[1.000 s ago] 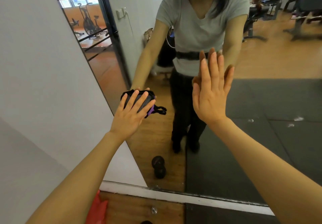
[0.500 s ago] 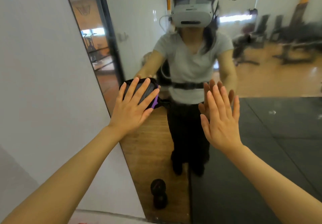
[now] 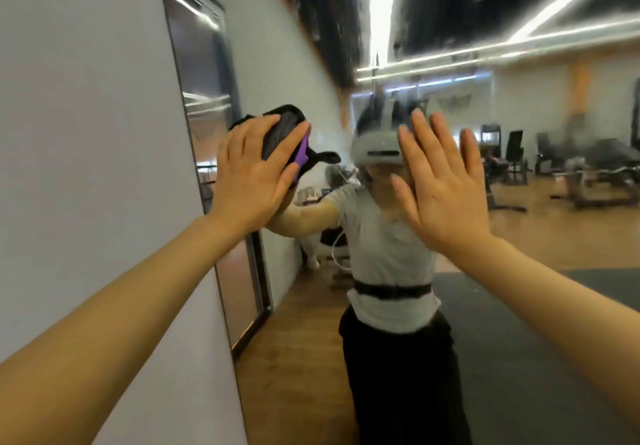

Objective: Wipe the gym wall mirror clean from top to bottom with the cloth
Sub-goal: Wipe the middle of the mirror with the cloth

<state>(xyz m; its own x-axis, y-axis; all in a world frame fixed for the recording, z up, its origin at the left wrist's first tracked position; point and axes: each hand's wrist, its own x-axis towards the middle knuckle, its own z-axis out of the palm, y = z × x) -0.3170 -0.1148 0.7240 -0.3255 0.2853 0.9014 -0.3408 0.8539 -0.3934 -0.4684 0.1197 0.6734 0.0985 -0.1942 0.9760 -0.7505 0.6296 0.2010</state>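
Plain pale grey wall point(image 3: 86, 133) fills the left of the frame, top to bottom. Dark-framed tall glass door panel point(image 3: 214, 154) sits beside it at centre left, showing blurred streaks of light. Light brown wooden plank floor point(image 3: 294, 358) runs along the lower centre; a dark grey rubber floor mat point(image 3: 536, 358) covers the lower right. Black ceiling with long white strip lights point(image 3: 450, 5) spans the upper right (heavily motion-blurred). Dark gym benches and machines point(image 3: 588, 171) stand at mid right on the wooden floor, too blurred to tell apart.
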